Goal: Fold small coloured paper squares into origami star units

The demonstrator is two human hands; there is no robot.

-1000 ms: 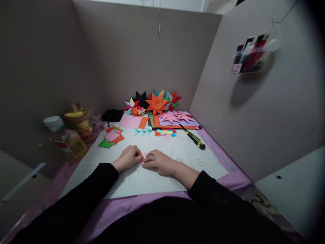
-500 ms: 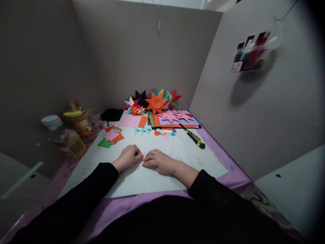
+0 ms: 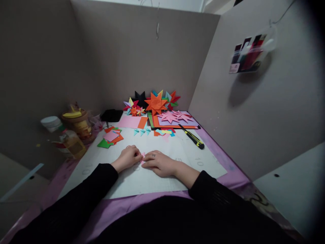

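A small piece of pink paper [image 3: 143, 155] lies on the white sheet [image 3: 152, 188] between my two hands, mostly covered by fingers. My left hand [image 3: 127, 158] is closed, its thumb and fingertips pinching the paper's left side. From the right, my right hand [image 3: 161, 164] rests low on the sheet with its fingers held together and pressed on the same paper. Its folds are too small to make out. Just beyond my hands stand several light-blue folded paper pieces [image 3: 142, 132] in a row.
Paper scraps [image 3: 111, 136] lie at left and more cut strips [image 3: 166, 132] at centre. A yellow-black utility knife [image 3: 194, 138] is at right. Folded paper stars [image 3: 156, 103] stand at the back. A bottle [image 3: 73, 144] and a pot [image 3: 78, 123] stand left.
The view has shifted slightly. My hands stay in nearly the same place on the pink paper, and a little more of it shows between the fingertips.
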